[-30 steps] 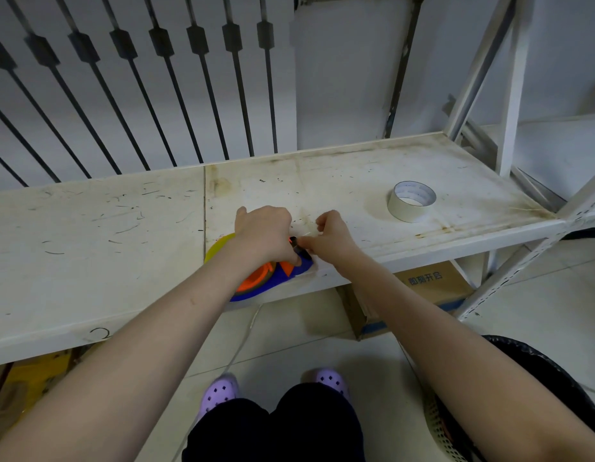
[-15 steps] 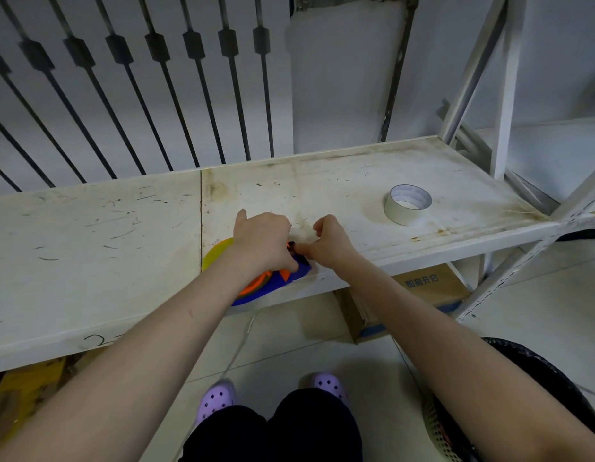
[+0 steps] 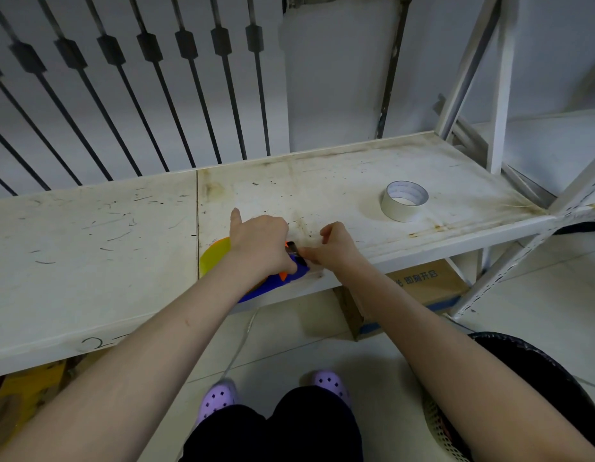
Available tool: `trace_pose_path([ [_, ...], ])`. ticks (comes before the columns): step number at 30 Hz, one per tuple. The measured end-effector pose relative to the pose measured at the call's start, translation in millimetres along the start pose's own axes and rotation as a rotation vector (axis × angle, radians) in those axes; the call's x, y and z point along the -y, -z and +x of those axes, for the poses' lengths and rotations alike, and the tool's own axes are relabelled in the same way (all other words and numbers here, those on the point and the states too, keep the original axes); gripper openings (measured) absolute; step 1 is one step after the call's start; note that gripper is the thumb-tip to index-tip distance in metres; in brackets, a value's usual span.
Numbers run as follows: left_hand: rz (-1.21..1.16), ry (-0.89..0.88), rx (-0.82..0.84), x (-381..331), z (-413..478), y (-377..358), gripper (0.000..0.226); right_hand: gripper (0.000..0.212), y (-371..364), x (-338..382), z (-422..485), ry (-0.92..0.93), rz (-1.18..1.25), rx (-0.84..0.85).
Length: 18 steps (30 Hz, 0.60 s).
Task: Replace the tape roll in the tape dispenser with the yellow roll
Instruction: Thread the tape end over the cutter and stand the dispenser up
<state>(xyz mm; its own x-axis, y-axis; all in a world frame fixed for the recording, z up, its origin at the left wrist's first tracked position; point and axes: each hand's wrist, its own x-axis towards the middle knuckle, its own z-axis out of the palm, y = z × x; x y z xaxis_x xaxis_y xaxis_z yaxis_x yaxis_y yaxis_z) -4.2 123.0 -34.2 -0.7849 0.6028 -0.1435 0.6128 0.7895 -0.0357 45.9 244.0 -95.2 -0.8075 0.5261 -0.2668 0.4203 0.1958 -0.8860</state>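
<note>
Scuffed white shelf (image 3: 89, 248), pale tape roll (image 3: 404, 200) sitting off right; left hand (image 3: 261, 243) clamped over the dispenser (image 3: 276, 283) hiding most of it, right hand (image 3: 336, 246) pinching at its tip, can't tell what.

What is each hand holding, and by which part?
Left hand presses down on the tape dispenser body; right hand pinches at its black front end. Exact finger contact is hidden.

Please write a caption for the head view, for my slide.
Both hands work at the dispenser with its yellow roll on the shelf.
</note>
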Motion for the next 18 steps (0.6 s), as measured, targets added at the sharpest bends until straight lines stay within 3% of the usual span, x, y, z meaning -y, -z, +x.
trace_pose_path([
  [4,0.031,-0.061,-0.038,4,-5,-2,0.022,0.049,-5,-2,0,0.011,0.021,-0.019],
  [9,0.127,-0.224,-0.204,15,-20,-8,0.022,0.044,-9,-10,-4,0.089,0.076,-0.088],
  [18,0.241,-0.266,-0.181,16,-26,-9,0.024,0.052,-2,-5,-7,0.021,0.316,-0.07],
])
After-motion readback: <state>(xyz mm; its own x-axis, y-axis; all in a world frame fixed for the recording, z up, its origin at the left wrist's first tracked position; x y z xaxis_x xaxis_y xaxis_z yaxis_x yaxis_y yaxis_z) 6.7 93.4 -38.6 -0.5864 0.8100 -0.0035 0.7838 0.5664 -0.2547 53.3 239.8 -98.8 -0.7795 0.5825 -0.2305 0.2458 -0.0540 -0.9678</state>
